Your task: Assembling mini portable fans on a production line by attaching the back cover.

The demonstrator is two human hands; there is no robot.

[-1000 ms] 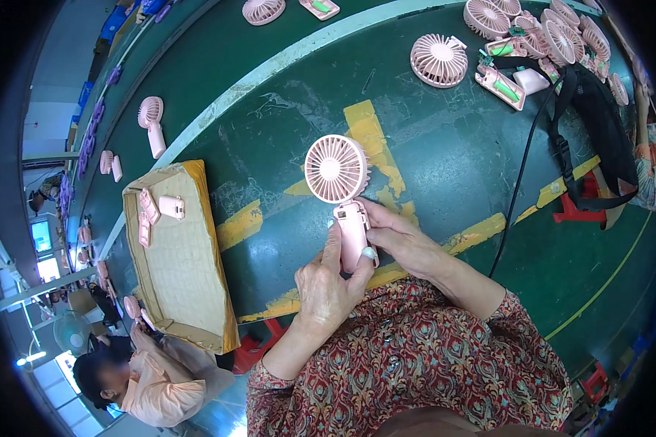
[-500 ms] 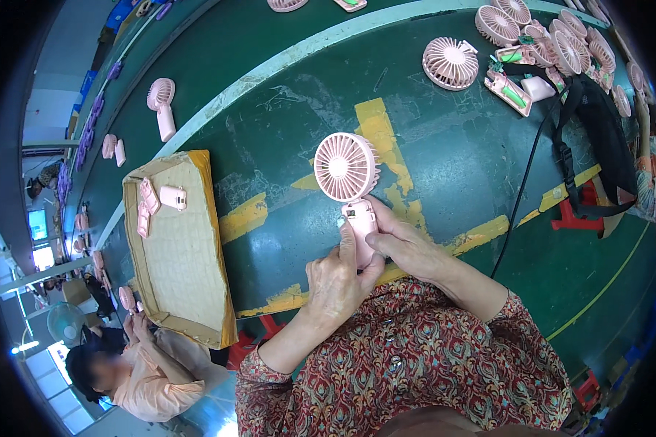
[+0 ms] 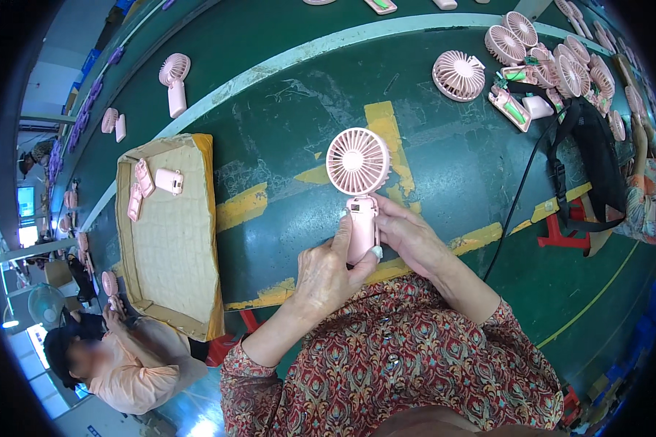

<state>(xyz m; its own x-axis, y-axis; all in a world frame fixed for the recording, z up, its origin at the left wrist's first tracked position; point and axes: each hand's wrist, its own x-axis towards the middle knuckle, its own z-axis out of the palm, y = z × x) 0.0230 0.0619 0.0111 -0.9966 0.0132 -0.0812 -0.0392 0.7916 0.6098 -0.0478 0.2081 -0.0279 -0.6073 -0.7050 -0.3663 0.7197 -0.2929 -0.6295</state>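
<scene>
A pink handheld fan (image 3: pixel 358 162) is held upright in front of me over the green table, its round grille pointing away from my body. My left hand (image 3: pixel 326 273) grips the lower left of its handle (image 3: pixel 361 229), with the thumb at the bottom end and a finger along the side. On the handle's right side, my right hand (image 3: pixel 413 237) closes round the upper part near the neck. A small dark window shows near the top of the handle. My right fingertips behind the handle are hidden.
A cardboard tray (image 3: pixel 169 269) with several pink handle shells (image 3: pixel 169 181) stands at the left. At the far right are a heap of pink fan parts (image 3: pixel 572 69), a lone fan head (image 3: pixel 458 76) and a black bag (image 3: pixel 594 153). A co-worker (image 3: pixel 124 364) sits at the lower left.
My right fingers have shifted along the handle's right edge and the thumb has moved off its front. The whole view has shifted slightly. The fan stays in both hands.
</scene>
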